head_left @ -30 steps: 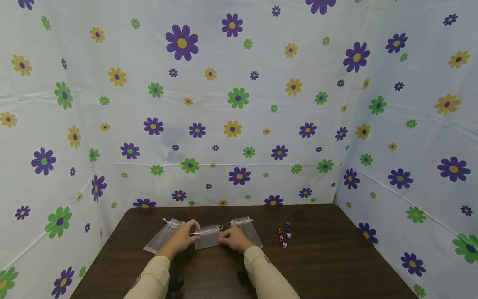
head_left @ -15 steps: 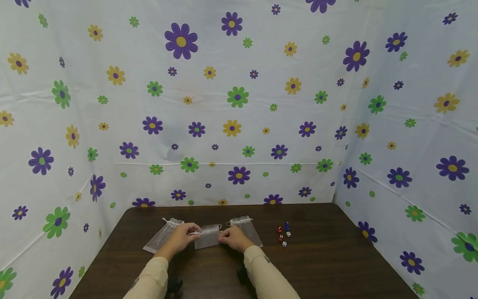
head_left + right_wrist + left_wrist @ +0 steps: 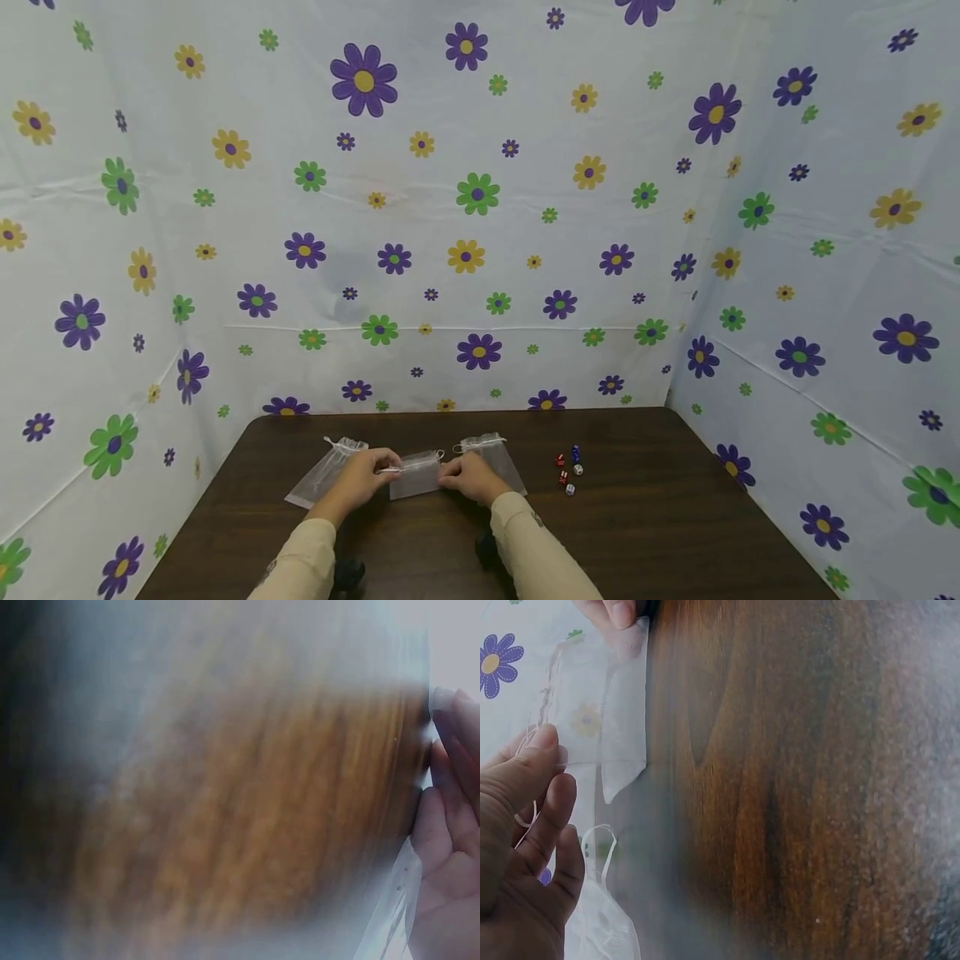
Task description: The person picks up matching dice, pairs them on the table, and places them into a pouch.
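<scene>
A small sheer white drawstring pouch [image 3: 416, 478] is held between both hands above the table's middle. My left hand [image 3: 363, 477] pinches its left top corner by the drawstring, thumb against fingers, as the left wrist view shows closely. At the pouch's right edge, my right hand [image 3: 471, 477] pinches the fabric. Another sheer pouch [image 3: 318, 477] lies flat to the left, partly behind the left hand. A third pouch [image 3: 498, 458] lies behind the right hand. The right wrist view is blurred and shows the right hand [image 3: 454, 817] only at its edge.
On the dark wooden table [image 3: 660, 517], right of the pouches, lie several small dice: red dice [image 3: 563, 477], blue dice [image 3: 576, 453] and white dice [image 3: 570, 490]. A white flowered sheet [image 3: 480, 233] hangs around the back and sides.
The left hand's fingers have closed from a wider spread onto the pouch's top corner. The right hand keeps its pinch; the pouch stays in nearly the same place.
</scene>
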Available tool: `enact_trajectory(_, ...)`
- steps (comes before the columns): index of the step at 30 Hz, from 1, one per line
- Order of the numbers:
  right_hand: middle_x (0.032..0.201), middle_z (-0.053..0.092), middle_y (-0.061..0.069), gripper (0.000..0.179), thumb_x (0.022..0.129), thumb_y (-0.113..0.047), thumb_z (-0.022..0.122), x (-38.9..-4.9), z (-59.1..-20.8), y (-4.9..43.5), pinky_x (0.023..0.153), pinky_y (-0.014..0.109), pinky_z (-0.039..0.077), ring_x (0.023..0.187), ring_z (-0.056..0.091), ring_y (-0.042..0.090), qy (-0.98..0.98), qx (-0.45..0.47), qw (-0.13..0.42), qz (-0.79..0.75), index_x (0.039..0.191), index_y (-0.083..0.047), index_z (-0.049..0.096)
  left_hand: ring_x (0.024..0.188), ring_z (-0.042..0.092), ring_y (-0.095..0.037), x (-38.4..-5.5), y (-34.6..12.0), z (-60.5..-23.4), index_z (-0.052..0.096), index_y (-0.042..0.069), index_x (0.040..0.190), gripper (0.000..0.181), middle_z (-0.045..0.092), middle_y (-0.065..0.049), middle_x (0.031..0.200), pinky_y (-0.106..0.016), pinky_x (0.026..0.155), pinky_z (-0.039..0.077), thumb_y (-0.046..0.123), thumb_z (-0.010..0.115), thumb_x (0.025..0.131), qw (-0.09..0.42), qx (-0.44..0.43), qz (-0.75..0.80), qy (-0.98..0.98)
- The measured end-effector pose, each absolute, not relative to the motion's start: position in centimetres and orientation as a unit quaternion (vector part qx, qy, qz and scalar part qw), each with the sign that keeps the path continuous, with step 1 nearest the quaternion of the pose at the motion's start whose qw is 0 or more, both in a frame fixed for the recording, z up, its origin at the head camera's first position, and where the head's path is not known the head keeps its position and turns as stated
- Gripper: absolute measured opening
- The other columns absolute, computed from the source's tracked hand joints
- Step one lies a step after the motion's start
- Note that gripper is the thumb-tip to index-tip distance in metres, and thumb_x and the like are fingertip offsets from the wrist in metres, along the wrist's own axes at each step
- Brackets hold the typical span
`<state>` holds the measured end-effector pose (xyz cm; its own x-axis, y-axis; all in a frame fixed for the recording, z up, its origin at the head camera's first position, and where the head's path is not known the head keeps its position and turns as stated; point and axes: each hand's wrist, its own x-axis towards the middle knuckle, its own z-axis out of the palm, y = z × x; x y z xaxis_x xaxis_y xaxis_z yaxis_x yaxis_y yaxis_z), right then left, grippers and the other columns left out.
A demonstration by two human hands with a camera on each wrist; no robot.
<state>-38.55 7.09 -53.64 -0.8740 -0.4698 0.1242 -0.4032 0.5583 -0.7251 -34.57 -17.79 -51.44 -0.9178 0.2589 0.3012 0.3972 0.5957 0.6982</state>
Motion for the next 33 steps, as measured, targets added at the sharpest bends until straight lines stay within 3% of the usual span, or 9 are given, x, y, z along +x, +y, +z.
enact_trajectory(6, 0.098, 0.077, 0.003, 0.004, 0.086, -0.003, 0.08, -38.59, -53.55, 7.11, 0.095, 0.036, 0.053, 0.114, 0.067, 0.028, 0.877, -0.256, 0.056, -0.403, 0.089, -0.004, 0.081, 0.088, 0.065, -0.021, -34.61, -17.77, -51.66, 0.072, 0.011, 0.091, 0.01, 0.072, -0.001, 0.092, -0.044, 0.081, 0.055, 0.003, 0.077, 0.087, 0.086, -0.18, -0.403, -0.893)
enact_trajectory(10, 0.108, 0.076, 0.005, 0.007, 0.085, -0.005, 0.081, -38.76, -53.67, 7.17, 0.095, 0.036, 0.053, 0.115, 0.066, 0.027, 0.881, -0.245, 0.069, -0.399, 0.091, -0.009, 0.081, 0.091, 0.066, -0.023, -34.7, -17.7, -51.74, 0.072, 0.011, 0.09, 0.01, 0.072, 0.0, 0.093, -0.048, 0.085, 0.055, 0.003, 0.077, 0.087, 0.092, -0.184, -0.395, -0.895)
enact_trajectory(18, 0.115, 0.074, 0.01, 0.01, 0.084, -0.004, 0.081, -38.56, -53.65, 7.2, 0.096, 0.041, 0.052, 0.116, 0.065, 0.03, 0.879, -0.242, 0.074, -0.404, 0.093, -0.008, 0.081, 0.089, 0.066, -0.021, -34.6, -17.72, -51.79, 0.072, 0.011, 0.091, 0.01, 0.072, 0.0, 0.092, -0.046, 0.083, 0.055, 0.004, 0.078, 0.087, 0.09, -0.184, -0.393, -0.896)
enact_trajectory(27, 0.114, 0.074, 0.009, 0.01, 0.084, -0.002, 0.081, -38.49, -53.88, 7.14, 0.097, 0.035, 0.051, 0.115, 0.065, 0.029, 0.877, -0.259, 0.064, -0.399, 0.092, -0.007, 0.08, 0.088, 0.064, -0.02, -34.43, -17.75, -51.78, 0.072, 0.011, 0.091, 0.01, 0.071, 0.001, 0.091, -0.045, 0.082, 0.055, 0.004, 0.078, 0.087, 0.09, -0.198, -0.389, -0.895)
enact_trajectory(33, 0.118, 0.073, 0.009, 0.012, 0.084, -0.003, 0.082, -38.35, -53.59, 7.31, 0.098, 0.04, 0.051, 0.118, 0.063, 0.031, 0.878, -0.255, 0.074, -0.399, 0.094, -0.008, 0.08, 0.083, 0.061, -0.016, -34.68, -17.92, -51.63, 0.071, 0.009, 0.09, 0.009, 0.069, 0.001, 0.089, -0.036, 0.076, 0.054, 0.003, 0.077, 0.087, 0.09, -0.206, -0.392, -0.892)
